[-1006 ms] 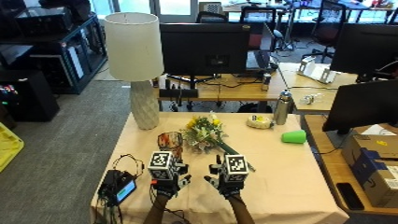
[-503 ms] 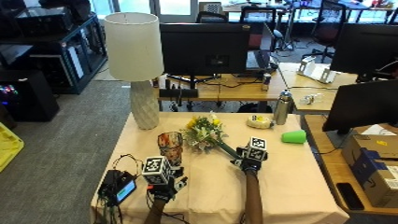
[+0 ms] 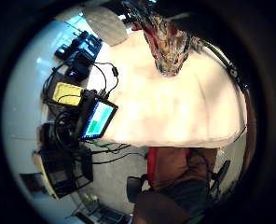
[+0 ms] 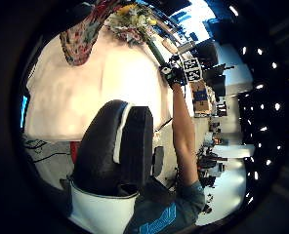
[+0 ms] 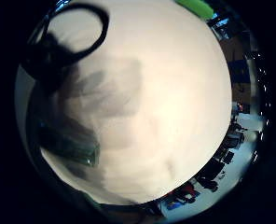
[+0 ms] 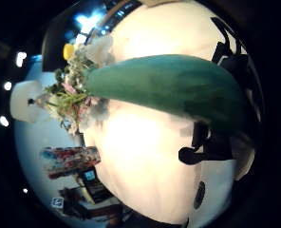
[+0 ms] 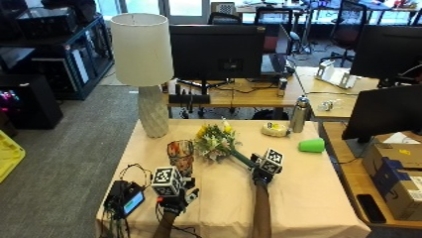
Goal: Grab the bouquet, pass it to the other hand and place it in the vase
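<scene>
With the right hand point(image 7: 262, 171) gripping the bouquet point(image 7: 217, 143) by its stem, its heavy blooms (beside the vase point(image 7: 181, 154)) could tip that vase during the pass to the left hand point(image 7: 173, 200), whose fingers I cannot tell.

Open cloth: lower centre of the outside view, on the table point(image 7: 316, 198) between the two forearms, and a wide bare stretch at lower right.
Obstructions: vase point(image 7: 180, 156) left of centre, bouquet point(image 7: 216, 141) just beside it; lamp point(image 7: 145, 69) upper left; green cup point(image 7: 311, 145), tape roll point(image 7: 275, 129) and bottle point(image 7: 299, 114) along the far right edge; small screen device point(image 7: 131, 199) with cables at lower left.
</scene>
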Demonstrator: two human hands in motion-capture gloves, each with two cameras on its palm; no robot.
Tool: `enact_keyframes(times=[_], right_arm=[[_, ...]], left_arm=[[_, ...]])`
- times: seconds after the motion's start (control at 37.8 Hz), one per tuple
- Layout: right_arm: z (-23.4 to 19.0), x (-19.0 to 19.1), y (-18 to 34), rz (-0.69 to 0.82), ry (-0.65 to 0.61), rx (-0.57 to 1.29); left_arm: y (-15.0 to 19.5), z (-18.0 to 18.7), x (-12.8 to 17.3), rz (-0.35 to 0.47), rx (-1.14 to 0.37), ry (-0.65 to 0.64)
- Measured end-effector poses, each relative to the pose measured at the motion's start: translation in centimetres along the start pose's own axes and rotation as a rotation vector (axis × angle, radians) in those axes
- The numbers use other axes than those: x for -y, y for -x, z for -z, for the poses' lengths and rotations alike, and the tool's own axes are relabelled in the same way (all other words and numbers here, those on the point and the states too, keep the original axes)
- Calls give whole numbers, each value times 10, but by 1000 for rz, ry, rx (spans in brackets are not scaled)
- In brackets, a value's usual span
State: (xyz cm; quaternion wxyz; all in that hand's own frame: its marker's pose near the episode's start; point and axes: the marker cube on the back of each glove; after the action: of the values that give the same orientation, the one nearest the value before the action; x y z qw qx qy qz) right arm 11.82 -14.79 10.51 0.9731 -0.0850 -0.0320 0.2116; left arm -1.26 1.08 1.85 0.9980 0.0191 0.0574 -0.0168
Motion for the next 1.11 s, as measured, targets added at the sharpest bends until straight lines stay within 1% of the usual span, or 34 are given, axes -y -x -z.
enact_keyframes(times=[0.05,0.16,0.26,0.32,0.4,0.45,0.5,0.56,0.64,0.66,0.69,0.74,0.79,0.82,0.87,0.93,0.95,1.03,1.06,1.11], right_arm=[[2,5,8,26,-48,67],[6,-3,10,38,-45,102],[17,-8,22,94,-111,247],[25,-16,26,124,-106,355],[38,-29,36,192,-68,593],[42,-33,41,231,-21,747],[47,-40,42,246,24,836],[56,-49,42,265,8,866],[64,-62,35,217,-58,779],[67,-67,36,221,-66,783],[71,-74,42,263,-68,827],[80,-91,61,416,-55,980],[81,-107,78,553,-17,1103],[75,-109,83,594,12,1143],[52,-101,90,636,70,1196],[33,-94,96,682,98,1222],[29,-94,100,720,92,1226],[33,-104,111,830,49,1221],[37,-111,114,824,64,1226],[46,-126,118,756,125,1225]], left_arm=[[0,-1,1,0,-8,-3],[-1,0,4,-8,-30,-10],[-6,5,9,-15,-59,-32],[-11,9,13,-24,-85,-44],[-24,16,22,-49,-148,-64],[-36,23,30,-71,-196,-77],[-48,29,39,-93,-246,-90],[-61,35,50,-117,-316,-102],[-81,42,68,-156,-459,-93],[-88,44,73,-168,-506,-81],[-95,47,79,-181,-554,-64],[-112,53,92,-210,-662,-18],[-134,61,106,-237,-784,23],[-143,65,113,-246,-844,36],[-157,71,123,-250,-962,52],[-168,80,126,-250,-1087,62],[-172,86,126,-253,-1144,63],[-182,99,125,-251,-1251,54],[-184,102,125,-243,-1270,55],[-188,109,121,-227,-1300,62]])
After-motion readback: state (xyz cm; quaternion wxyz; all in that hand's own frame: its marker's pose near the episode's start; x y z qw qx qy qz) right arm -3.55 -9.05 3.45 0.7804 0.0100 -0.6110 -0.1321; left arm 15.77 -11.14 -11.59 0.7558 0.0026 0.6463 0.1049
